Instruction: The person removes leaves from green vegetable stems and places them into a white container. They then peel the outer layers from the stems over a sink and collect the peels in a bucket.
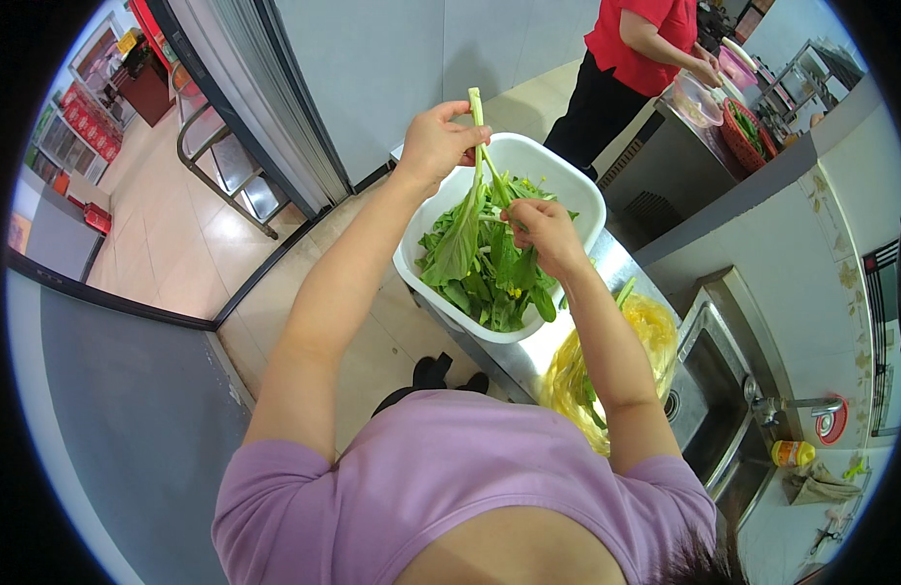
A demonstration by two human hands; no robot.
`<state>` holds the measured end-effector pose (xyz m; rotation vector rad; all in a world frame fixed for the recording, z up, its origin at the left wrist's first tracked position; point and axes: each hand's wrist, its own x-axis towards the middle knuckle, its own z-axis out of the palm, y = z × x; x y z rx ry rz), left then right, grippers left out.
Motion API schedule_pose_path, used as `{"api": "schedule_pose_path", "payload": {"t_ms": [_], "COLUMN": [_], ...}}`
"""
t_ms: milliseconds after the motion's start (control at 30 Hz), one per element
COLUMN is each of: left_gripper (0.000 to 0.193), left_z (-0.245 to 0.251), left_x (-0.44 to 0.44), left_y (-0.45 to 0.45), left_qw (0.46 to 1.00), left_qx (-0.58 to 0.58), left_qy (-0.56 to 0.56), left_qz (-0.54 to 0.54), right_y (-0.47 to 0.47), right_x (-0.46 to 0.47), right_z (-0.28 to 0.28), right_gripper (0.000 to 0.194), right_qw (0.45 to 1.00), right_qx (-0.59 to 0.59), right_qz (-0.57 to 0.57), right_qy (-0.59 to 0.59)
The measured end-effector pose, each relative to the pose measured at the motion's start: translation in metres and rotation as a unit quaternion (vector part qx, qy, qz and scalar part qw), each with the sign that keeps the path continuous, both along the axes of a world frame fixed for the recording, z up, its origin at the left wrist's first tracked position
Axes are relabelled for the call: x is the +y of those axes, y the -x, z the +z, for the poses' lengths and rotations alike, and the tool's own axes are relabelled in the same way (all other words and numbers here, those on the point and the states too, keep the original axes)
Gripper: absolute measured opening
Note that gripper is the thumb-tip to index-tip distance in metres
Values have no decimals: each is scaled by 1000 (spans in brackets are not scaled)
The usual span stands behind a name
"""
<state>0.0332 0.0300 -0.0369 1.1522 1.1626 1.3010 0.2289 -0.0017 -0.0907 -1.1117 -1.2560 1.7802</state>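
Raised above a white plastic basin [415,257], my left hand [437,145] pinches the pale cut stem of a leafy green stalk [477,172], which hangs leaves downward. My right hand [544,232] grips a leafy side shoot of that stalk lower down, over the right part of the basin. Inside the basin lies a heap of loose greens [487,292] with a few small yellow flowers. Under my right forearm, a yellow translucent plastic bag [651,329] with more green stalks rests on the stainless steel counter [545,351].
A double-bowl steel sink [714,365] with a tap [794,404] adjoins the counter on the right. Near it stands a yellow bottle [793,453]. A person in a red shirt [648,44] works at another counter beside a red basket [743,135]. A doorway opens at left, with a metal-framed cart [224,146].
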Motion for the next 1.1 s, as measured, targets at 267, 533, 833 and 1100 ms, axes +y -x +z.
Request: {"api": "schedule_pose_path", "payload": {"t_ms": [267,533,833,1100], "left_gripper": [52,51,37,35], "left_z": [6,6,7,-5], "left_x": [0,-16,-7,4], "left_y": [12,-13,1,14], "left_qw": [995,996,985,981], "left_qx": [-28,3,29,-78], "left_qy": [-28,31,82,117], "left_qz": [90,-80,-147,-136], "right_y": [-5,14,3,-4], "right_x": [-9,10,19,7], "right_z": [-24,14,30,32], "right_gripper": [18,32,15,15], "right_qw": [968,975,853,890], "right_qx": [67,-6,-168,-101], "right_qz": [-165,-72,-6,20], "right_qy": [175,-212,-494,-443]}}
